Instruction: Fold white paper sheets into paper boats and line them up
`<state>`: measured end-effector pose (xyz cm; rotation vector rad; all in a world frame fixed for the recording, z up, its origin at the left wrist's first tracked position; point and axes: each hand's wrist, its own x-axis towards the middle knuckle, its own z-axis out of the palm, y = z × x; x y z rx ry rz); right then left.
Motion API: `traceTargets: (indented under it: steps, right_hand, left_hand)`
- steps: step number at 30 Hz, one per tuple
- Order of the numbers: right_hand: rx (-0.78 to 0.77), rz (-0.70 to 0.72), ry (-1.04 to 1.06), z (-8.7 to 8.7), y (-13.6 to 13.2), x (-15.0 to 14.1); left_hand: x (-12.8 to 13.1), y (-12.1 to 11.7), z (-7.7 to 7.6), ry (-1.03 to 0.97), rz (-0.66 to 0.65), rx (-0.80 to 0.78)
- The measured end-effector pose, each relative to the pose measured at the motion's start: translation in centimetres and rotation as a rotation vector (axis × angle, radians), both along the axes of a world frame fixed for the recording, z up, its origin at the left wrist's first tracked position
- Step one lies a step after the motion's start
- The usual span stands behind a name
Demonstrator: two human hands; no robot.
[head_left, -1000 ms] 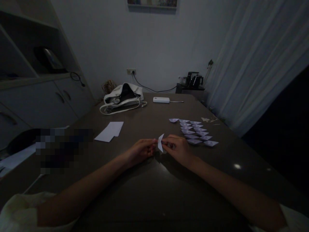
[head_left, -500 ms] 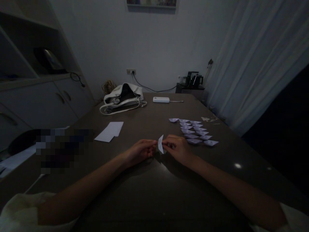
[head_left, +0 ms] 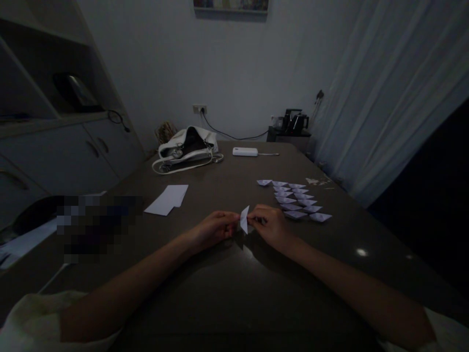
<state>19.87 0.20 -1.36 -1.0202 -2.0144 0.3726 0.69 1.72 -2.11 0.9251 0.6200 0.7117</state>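
Between my two hands is a small white folded paper boat (head_left: 244, 219), held upright on end just above the dark table. My left hand (head_left: 216, 228) pinches its left side with thumb and fingertips. My right hand (head_left: 270, 222) grips its right side, fingers curled in. Just beyond my right hand, several finished paper boats (head_left: 295, 214) sit in two rows on the table. White paper sheets (head_left: 166, 199) lie in a small overlapping pile, farther off to the left of my left hand.
A white handbag (head_left: 188, 146) and a white power bank (head_left: 245, 152) with a short cable lie at the table's far end (head_left: 234, 171). Paper scraps (head_left: 318, 181) are near the right edge. A blurred-out patch (head_left: 98, 225) covers something at the left. Kettles (head_left: 295, 121) stand behind.
The folded paper has turned very slightly between my fingers. Both hands stay almost in place; the boats and sheets have not moved.
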Motion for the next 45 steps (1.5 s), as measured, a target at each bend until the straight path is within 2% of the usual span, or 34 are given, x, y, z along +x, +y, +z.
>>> traceTargets:
  steps: [5, 11, 20, 28, 39, 42, 45]
  right_hand:
    - [0.007, -0.025, -0.007, 0.0, 0.0, 0.0]
    - [0.063, 0.023, -0.073, 0.4, -0.5, 0.1]
    - [0.108, 0.064, -0.120, 0.4, -0.4, 0.3]
    - [0.191, 0.027, -0.092, 0.3, -0.4, 0.1]
    - [0.256, 0.045, -0.124, 0.6, -0.8, 0.0]
    - [0.248, 0.055, -0.115, 0.9, -0.9, 0.0]
    - [0.185, 0.003, -0.020, 1.1, -0.7, -0.1]
  left_hand:
    - [0.3, 0.2, -0.2, 0.002, 0.049, 0.021]
    - [0.3, -0.1, 0.1, 0.034, 0.080, 0.007]
    - [0.1, -0.2, 0.3, 0.051, 0.075, -0.017]
    - [0.3, -0.6, 1.0, 0.052, 0.046, 0.019]
    - [0.3, 0.3, -0.6, 0.122, 0.066, 0.077]
    - [0.3, 0.2, -0.5, 0.116, 0.065, 0.082]
    - [0.4, -0.1, -0.1, 0.071, 0.078, 0.067]
